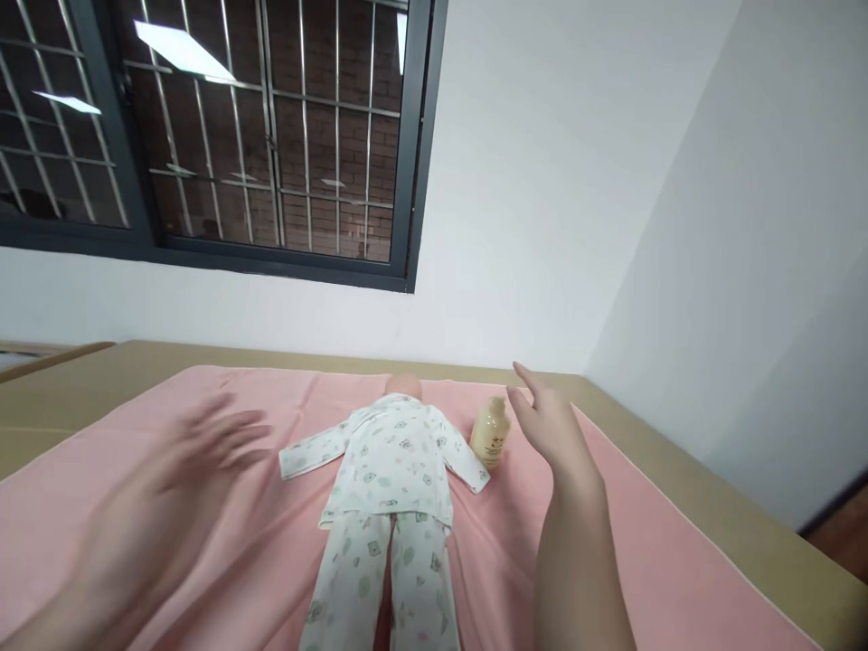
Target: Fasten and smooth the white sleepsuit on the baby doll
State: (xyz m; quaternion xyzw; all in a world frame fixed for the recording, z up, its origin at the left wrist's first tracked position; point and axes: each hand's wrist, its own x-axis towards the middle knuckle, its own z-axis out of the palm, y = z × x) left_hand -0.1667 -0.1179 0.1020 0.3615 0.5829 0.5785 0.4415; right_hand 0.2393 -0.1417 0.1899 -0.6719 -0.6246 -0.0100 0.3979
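- Right hand [546, 418] – fingers spread, just beside the small upright beige plastic bottle [491, 432].
- Left hand [203, 452] – blurred, fingers spread, near the doll in white patterned pyjamas [390, 470] lying on the pink cloth [203, 542].

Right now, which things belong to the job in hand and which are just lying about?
In hand: bottle, by the right hand; doll in pyjamas, near the blurred left hand.
Lying about: pink sheet, table, barred window.
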